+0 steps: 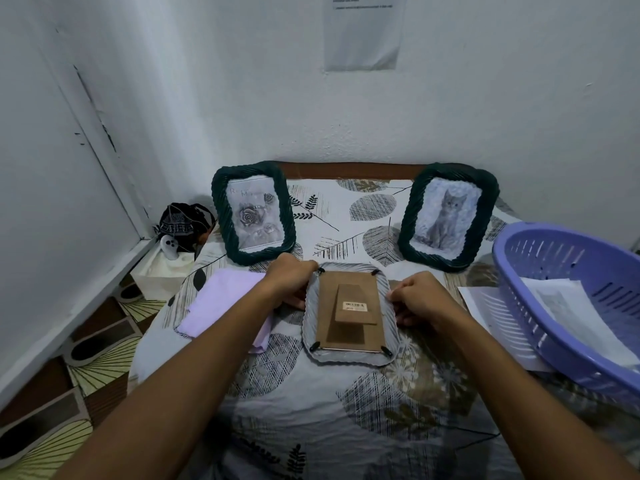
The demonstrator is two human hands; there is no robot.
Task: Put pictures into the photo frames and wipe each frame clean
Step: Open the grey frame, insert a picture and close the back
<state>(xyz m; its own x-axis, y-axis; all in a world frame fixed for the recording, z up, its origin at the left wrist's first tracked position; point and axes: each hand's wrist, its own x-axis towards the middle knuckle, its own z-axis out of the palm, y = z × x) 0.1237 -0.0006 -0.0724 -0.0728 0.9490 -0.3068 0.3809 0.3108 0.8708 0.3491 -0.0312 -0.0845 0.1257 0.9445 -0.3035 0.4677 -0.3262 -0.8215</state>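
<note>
A pale grey photo frame [349,356] lies face down on the patterned table, its brown cardboard backing [346,334] and stand facing up, with black clips at the corners. My left hand [291,278] grips the frame's left edge near the upper corner. My right hand [420,297] holds its right edge with curled fingers. Two dark green frames stand upright behind: one with a rose picture [254,213] at left, one with a cat picture [446,216] at right. A lilac cloth [221,303] lies flat to the left of the grey frame.
A purple plastic basket [519,271] with paper sheets [571,310] in it sits at the right table edge, more paper [485,306] under it. A dark bag [183,223] and a white box [162,271] stand in the left corner by the wall.
</note>
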